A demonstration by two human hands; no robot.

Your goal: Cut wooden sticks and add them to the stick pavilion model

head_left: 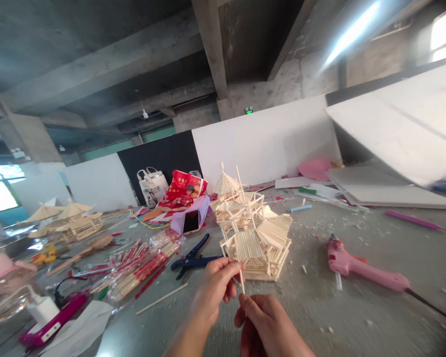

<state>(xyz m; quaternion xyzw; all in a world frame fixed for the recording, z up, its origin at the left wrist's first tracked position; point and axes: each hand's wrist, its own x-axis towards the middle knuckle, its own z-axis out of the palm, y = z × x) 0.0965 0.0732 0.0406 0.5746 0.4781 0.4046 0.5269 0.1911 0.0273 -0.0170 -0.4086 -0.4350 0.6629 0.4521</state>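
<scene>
Between my two hands is a short, thin wooden stick (242, 282), held nearly upright. My left hand (220, 283) pinches it near its upper end, and my right hand (268, 320) grips its lower end between thumb and fingers. Just beyond them stands a pagoda-like model (250, 245) made of pale sticks, with slatted roofs and a pointed tower; one long stick rises above it. Blue-handled cutters (193, 259) lie open to the left of the model. A loose stick (162, 298) rests on the table by my left forearm.
A pink glue gun (364, 267) with a black cord lies at right. Left are bagged stick bundles (144, 270), a purple power strip (54, 325) and another stick model (70, 220). A phone (191, 221) and a red bag (182, 191) sit behind. White boards (390, 186) lie back right.
</scene>
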